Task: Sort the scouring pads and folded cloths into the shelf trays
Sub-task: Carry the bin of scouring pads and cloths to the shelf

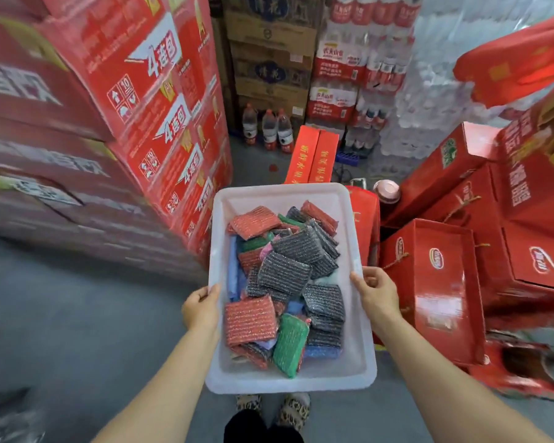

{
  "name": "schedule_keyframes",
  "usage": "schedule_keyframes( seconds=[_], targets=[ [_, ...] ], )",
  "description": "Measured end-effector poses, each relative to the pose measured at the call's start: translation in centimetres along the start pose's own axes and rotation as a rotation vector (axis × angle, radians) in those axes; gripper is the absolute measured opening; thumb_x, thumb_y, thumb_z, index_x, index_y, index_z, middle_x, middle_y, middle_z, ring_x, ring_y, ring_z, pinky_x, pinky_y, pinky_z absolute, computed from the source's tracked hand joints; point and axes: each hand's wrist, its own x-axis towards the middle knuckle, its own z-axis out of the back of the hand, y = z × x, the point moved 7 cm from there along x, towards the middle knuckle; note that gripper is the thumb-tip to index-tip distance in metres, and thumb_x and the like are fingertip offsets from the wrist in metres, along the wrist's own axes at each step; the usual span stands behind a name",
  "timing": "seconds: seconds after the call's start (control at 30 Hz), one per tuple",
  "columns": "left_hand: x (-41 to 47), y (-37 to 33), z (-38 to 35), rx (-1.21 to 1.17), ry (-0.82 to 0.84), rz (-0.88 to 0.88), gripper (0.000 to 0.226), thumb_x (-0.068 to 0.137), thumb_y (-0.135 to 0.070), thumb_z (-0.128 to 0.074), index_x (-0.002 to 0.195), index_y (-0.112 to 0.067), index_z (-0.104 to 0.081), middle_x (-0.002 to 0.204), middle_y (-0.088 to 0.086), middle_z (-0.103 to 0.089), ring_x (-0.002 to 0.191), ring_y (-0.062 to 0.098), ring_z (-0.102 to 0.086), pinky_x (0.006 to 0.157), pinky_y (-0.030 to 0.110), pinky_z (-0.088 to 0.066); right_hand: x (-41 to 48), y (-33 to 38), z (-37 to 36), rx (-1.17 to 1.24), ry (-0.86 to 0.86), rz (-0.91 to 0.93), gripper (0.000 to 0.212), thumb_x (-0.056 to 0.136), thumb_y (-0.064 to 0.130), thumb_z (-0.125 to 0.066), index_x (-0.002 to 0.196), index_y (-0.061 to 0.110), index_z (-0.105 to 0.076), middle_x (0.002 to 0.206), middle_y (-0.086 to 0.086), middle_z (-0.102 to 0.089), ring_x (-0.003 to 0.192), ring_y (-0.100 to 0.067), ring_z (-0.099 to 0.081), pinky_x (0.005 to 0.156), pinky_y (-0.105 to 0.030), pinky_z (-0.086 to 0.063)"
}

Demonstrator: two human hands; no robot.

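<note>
Most cloths (234, 273) buried under pads (285, 273); L hand (202, 310), R hand (376, 290) grip tray (282, 190).

This is a shop's stockroom, goods piled all round a narrow aisle. On the left, red shipping cartons (135, 100) are stacked higher than the head. At the far end stand brown cartons (269, 59) and shrink-wrapped packs of bottled water (339, 68), with a few loose bottles (269, 129) on the ground. Red gift boxes (429, 282) with cord handles are heaped on the right, over a bare grey floor (77, 314)
</note>
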Motion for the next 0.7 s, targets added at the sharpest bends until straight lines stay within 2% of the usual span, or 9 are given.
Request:
schedule_keyframes(
  seconds=[0.13,0.3,0.37,0.47,0.6,0.7],
  targets=[
    [-1.2,2.4,5.5,-0.042,-0.083,-0.013,0.02,0.089,-0.024,-0.072,0.101,-0.008,-0.067,0.1,0.011,-0.07,0.083,0.02,-0.057,0.078,0.032,-0.044,-3.0,-0.2,-2.7,-0.018,0.112,0.038,0.018,0.09,0.027,-0.07,0.102,0.014,-0.066,0.079,0.002,-0.062,0.068,-0.015,-0.054,0.066,-0.034,-0.043],
    [-2.6,6.5,13.5,-0.023,-0.228,0.008,0.015,0.088,-0.024,-0.072,0.094,-0.014,-0.063,0.098,0.009,-0.069,0.087,0.025,-0.061,0.088,0.04,-0.051,-6.9,-0.3,-8.0,-0.1,0.254,0.101,0.016,0.091,0.028,-0.07,0.1,0.016,-0.064,0.078,0.0,-0.061,0.066,-0.02,-0.052,0.059,-0.033,-0.041],
    [-2.9,7.8,16.7,-0.032,-0.275,0.015,0.015,0.089,-0.022,-0.071,0.094,-0.011,-0.062,0.099,0.011,-0.069,0.086,0.026,-0.06,0.086,0.039,-0.05,-8.6,0.0,-10.8,-0.114,0.323,0.115,0.017,0.092,0.024,-0.069,0.101,0.012,-0.062,0.077,-0.001,-0.057,0.063,-0.017,-0.049,0.054,-0.03,-0.036],
    [-2.8,9.3,21.8,-0.04,-0.352,0.04,0.025,0.089,-0.024,-0.071,0.103,-0.004,-0.065,0.102,0.011,-0.069,0.089,0.027,-0.061,0.084,0.037,-0.048,-11.0,0.6,-15.3,-0.17,0.372,0.134,0.021,0.089,0.026,-0.072,0.101,0.011,-0.065,0.074,0.001,-0.057,0.062,-0.017,-0.051,0.058,-0.028,-0.039],
    [-1.7,10.4,28.8,-0.007,-0.453,0.085,0.038,0.088,-0.031,-0.071,0.116,-0.005,-0.067,0.11,0.013,-0.071,0.1,0.033,-0.065,0.089,0.041,-0.052,-14.8,3.6,-21.6,-0.251,0.456,0.228,0.01,0.088,0.022,-0.073,0.091,0.016,-0.066,0.065,0.003,-0.053,0.056,-0.014,-0.048,0.056,-0.029,-0.039],
    [0.3,10.1,33.6,-0.054,-0.503,0.079,0.038,0.088,-0.032,-0.071,0.114,-0.005,-0.068,0.111,0.014,-0.071,0.1,0.033,-0.066,0.09,0.041,-0.052,-17.7,6.8,-26.6,-0.299,0.496,0.29,0.014,0.087,0.028,-0.072,0.094,0.017,-0.068,0.074,0.0,-0.062,0.068,-0.019,-0.058,0.069,-0.037,-0.05]
  ],
)
